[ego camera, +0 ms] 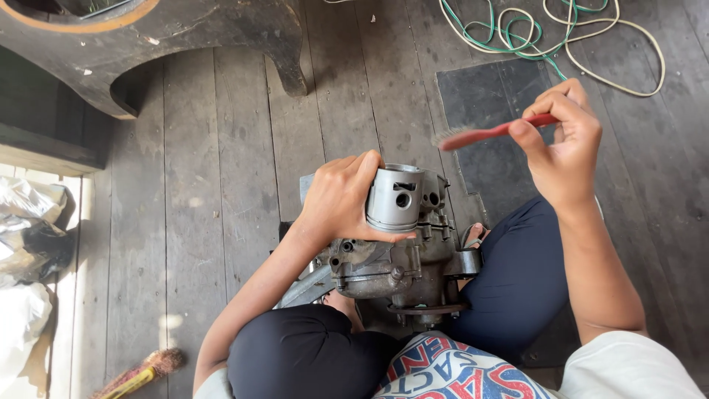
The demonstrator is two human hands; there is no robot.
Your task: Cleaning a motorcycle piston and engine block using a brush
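Observation:
My left hand (338,198) grips a grey metal piston (396,198) and holds it upright over a grimy engine block (399,273) resting between my knees. The piston shows a round pin hole on its side. My right hand (563,144) is raised to the right of the piston and pinches the handle of a red toothbrush (487,134), whose worn bristles point left and hang in the air above the floor, apart from the piston.
I sit on a dark wooden plank floor (221,185). A dark rubber mat (487,96) lies under the brush. Green and cream cords (546,37) coil at the top right. A curved wooden piece (148,44) fills the top left. Plastic bags (29,244) and a small broom (144,373) sit left.

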